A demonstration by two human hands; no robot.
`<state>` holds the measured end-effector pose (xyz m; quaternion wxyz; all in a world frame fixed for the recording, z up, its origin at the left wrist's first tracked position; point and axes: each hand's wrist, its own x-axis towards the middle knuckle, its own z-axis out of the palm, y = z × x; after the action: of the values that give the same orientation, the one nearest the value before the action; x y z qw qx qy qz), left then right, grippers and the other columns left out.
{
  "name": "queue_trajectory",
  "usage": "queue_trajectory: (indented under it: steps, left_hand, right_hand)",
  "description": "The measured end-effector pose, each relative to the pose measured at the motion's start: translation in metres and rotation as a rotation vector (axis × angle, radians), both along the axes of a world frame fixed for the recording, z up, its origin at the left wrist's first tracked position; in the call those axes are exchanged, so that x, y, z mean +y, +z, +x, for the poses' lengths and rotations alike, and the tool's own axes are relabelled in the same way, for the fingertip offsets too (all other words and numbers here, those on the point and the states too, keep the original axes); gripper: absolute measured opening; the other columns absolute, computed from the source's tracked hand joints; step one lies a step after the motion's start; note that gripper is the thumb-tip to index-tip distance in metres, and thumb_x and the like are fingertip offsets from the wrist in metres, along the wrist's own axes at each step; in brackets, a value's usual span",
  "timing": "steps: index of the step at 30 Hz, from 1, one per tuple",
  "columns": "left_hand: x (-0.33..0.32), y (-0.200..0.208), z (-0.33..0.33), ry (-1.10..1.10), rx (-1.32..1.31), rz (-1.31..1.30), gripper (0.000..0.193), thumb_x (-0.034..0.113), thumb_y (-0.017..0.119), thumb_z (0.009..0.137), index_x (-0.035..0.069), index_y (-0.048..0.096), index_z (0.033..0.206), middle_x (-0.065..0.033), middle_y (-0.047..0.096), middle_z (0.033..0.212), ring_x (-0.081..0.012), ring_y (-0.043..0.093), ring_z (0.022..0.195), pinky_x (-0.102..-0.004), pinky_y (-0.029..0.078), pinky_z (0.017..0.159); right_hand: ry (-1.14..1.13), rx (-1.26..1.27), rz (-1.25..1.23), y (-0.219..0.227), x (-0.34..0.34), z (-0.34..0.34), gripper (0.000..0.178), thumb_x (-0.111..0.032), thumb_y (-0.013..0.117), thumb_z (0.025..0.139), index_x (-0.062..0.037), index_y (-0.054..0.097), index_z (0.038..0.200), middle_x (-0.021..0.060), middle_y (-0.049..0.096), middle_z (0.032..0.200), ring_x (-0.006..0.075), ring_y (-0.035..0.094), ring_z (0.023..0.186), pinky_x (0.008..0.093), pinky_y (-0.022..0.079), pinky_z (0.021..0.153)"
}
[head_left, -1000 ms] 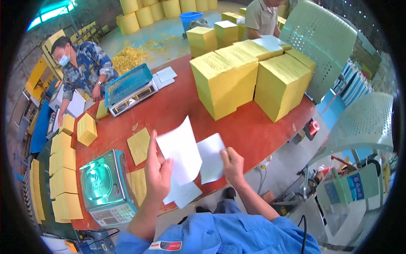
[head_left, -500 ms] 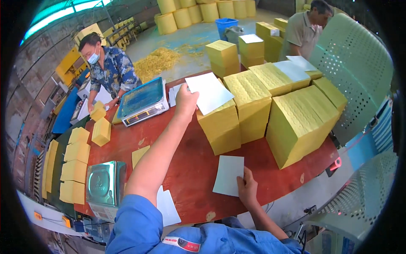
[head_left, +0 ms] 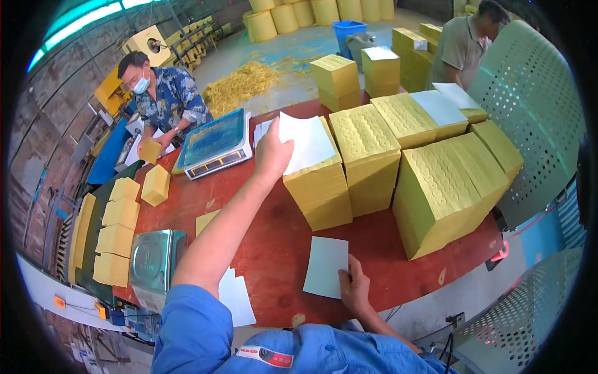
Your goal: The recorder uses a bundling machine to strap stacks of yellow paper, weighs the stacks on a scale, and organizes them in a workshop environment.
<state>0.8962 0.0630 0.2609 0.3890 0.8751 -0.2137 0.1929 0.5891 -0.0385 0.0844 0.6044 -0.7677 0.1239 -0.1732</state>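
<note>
My left hand [head_left: 274,151] reaches far forward and grips the left edge of a white paper sheet [head_left: 306,142]. That sheet lies over the top of a tall stack of yellow paper [head_left: 317,194]. Nearer to me, my right hand [head_left: 354,284] pinches the right edge of a second white sheet [head_left: 325,267] just above the red table [head_left: 274,249]. More yellow paper stacks with an embossed wavy pattern, such as the stack [head_left: 364,134], stand right beside the first one.
A blue-topped scale [head_left: 215,144] stands at the far left, a metal-topped scale [head_left: 156,265] nearer. Loose white sheets [head_left: 235,299] lie by my left sleeve. Several yellow blocks [head_left: 115,240] line the left edge. Co-workers [head_left: 165,93] stand beyond. A perforated green chair [head_left: 529,118] is at right.
My left hand has brought its white sheet down flatter onto the yellow stack. My right hand and its sheet have shifted slightly left and nearer. The co-worker at left has moved a small yellow block.
</note>
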Motion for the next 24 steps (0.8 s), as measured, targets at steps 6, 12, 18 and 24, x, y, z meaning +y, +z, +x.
queue_trajectory:
  steps: [6, 12, 18, 24]
  left_hand:
    - [-0.003, 0.012, -0.006, 0.094, 0.049, 0.188, 0.076, 0.017, 0.069, 0.076, 0.002, 0.036, 0.143, -0.0217, 0.066, 0.112, -0.0321, 0.066, 0.101, -0.0375, 0.050, 0.087]
    - [-0.005, 0.010, -0.005, 0.043, 0.060, 0.173, 0.078, 0.018, 0.070, 0.076, 0.003, 0.036, 0.144, -0.0205, 0.067, 0.106, -0.0316, 0.066, 0.096, -0.0387, 0.051, 0.083]
    - [-0.002, 0.011, -0.009, 0.077, -0.010, 0.223, 0.074, 0.023, 0.072, 0.076, 0.006, 0.043, 0.141, -0.0188, 0.066, 0.106, -0.0320, 0.065, 0.093, -0.0394, 0.050, 0.081]
    - [0.005, 0.026, 0.016, 0.107, -0.372, 0.305, 0.062, 0.032, 0.073, 0.078, -0.002, 0.056, 0.128, -0.0243, 0.056, 0.125, -0.0332, 0.054, 0.118, -0.0387, 0.045, 0.098]
  right_hand:
    - [0.015, 0.022, 0.012, 0.002, -0.001, -0.001, 0.040, -0.002, 0.055, 0.091, -0.0028, 0.048, 0.131, 0.0142, 0.066, 0.091, 0.0159, 0.064, 0.076, 0.0289, 0.051, 0.069]
    - [0.027, 0.032, 0.013, 0.001, -0.002, 0.000, 0.040, -0.002, 0.054, 0.091, -0.0024, 0.048, 0.130, 0.0151, 0.066, 0.093, 0.0171, 0.065, 0.078, 0.0296, 0.051, 0.070]
    - [0.024, 0.004, -0.060, -0.001, -0.002, 0.000, 0.040, -0.002, 0.055, 0.091, -0.0022, 0.047, 0.131, 0.0177, 0.067, 0.097, 0.0234, 0.069, 0.084, 0.0321, 0.053, 0.071]
    - [0.017, -0.008, -0.049, 0.006, 0.001, 0.002, 0.020, -0.003, 0.057, 0.090, -0.0021, 0.055, 0.110, 0.0169, 0.062, 0.081, 0.0219, 0.063, 0.070, 0.0328, 0.049, 0.061]
